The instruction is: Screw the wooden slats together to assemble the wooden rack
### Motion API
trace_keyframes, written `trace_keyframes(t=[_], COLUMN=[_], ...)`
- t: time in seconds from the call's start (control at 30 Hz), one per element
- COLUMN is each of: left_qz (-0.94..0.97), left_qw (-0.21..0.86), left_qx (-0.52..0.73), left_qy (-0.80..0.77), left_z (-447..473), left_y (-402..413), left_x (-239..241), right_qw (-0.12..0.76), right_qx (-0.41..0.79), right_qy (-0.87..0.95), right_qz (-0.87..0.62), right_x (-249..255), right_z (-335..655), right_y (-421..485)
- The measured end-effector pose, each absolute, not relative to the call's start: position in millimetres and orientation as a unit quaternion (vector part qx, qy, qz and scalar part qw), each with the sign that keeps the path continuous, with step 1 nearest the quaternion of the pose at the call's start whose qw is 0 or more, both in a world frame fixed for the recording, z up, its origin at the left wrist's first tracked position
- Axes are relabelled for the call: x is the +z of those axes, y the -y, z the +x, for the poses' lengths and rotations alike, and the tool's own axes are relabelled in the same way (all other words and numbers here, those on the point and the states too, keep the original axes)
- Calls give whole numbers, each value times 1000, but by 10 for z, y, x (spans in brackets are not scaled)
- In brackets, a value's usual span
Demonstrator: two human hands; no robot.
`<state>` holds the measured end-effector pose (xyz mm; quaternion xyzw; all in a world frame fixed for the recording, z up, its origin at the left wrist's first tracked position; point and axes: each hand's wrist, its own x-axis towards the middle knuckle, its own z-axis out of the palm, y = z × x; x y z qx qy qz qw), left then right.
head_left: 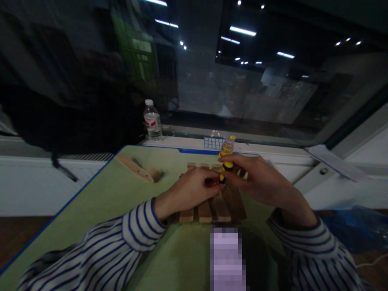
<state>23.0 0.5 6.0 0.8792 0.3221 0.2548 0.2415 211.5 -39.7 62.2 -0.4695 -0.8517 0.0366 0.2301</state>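
A small wooden slatted frame [212, 210] lies on the green mat [115, 202] in front of me. My left hand [189, 192] rests on top of the slats, its fingers curled and pinching near the tip of a yellow and black screwdriver [226, 155]. My right hand [257, 182] is closed round the screwdriver's handle and holds it upright over the frame's far part. The screwdriver's tip is hidden between my fingers.
Loose wooden strips [138, 169] lie on the mat to the far left. A water bottle [152, 121] stands on the white sill by the window. A blue-gridded card [213, 142] lies behind the screwdriver. A blurred pink patch [227, 258] sits near the front.
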Motion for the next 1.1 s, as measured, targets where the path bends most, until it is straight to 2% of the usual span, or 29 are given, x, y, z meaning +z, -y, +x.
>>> trace_keyframes(t=[0.77,1.1], left_qz=[878,882], left_qw=[235,235], left_qx=[262,255], left_qy=[-325,-318], left_z=[231,227], left_y=[-13,-12], left_x=[64,72], right_qw=[229,223], right_qx=[61,37], right_qy=[835,843], right_qz=[-496,-487], right_x=[660,652], right_z=[2094,2113], right_y=[405,402])
